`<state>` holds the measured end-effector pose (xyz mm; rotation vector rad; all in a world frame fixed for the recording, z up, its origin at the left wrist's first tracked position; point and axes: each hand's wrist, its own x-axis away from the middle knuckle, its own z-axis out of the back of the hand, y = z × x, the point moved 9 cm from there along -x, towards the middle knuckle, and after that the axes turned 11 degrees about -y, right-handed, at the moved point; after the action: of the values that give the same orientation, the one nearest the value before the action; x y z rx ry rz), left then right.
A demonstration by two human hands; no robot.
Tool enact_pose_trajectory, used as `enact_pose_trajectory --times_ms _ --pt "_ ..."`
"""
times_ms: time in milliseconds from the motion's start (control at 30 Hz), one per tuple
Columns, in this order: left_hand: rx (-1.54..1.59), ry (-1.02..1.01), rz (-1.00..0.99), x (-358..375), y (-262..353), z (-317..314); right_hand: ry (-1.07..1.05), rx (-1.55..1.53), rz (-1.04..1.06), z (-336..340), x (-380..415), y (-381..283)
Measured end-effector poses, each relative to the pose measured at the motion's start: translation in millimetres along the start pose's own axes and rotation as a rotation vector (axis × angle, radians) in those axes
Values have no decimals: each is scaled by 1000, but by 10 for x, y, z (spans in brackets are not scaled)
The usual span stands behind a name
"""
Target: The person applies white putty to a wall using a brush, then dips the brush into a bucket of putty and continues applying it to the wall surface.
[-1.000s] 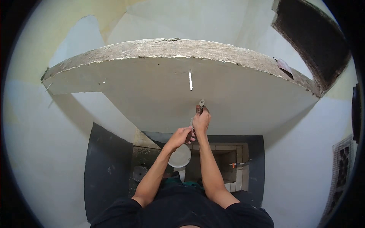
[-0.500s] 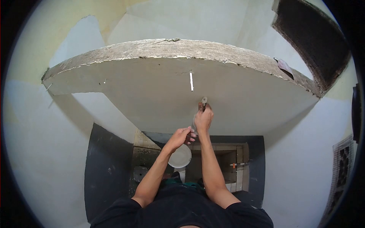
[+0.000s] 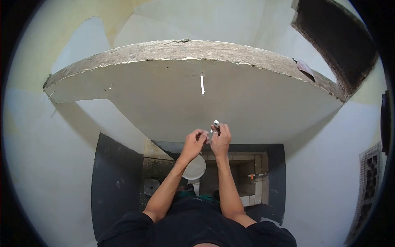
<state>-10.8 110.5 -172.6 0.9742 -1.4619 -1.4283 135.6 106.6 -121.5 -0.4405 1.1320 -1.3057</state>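
Currently | right fingers (image 3: 224, 130): around white-ended tool (image 3: 216, 123) | left fingers (image 3: 199, 133): just beside

A: Diff vs. half a sec ago?
B: R hand (image 3: 221, 140) now lower in view, w/ tool handle (image 3: 216, 123), whose end looks rounder, shorter.
A: & L hand (image 3: 193, 145)?
B: Up a bit, now approx. level w/ R hand.

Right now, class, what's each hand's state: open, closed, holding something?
Left hand: partly curled; whether it holds anything cannot be told.
Right hand: closed around a pale-ended tool.
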Motion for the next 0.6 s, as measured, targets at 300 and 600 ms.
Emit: enact_pose_trajectory --times_ms 300,600 --pt "-329 161 -454 257 1096 -189 -59 17 54 128 104 -123" --pt "-486 259 -460 326 1115 -184 -175 104 65 108 148 -107"
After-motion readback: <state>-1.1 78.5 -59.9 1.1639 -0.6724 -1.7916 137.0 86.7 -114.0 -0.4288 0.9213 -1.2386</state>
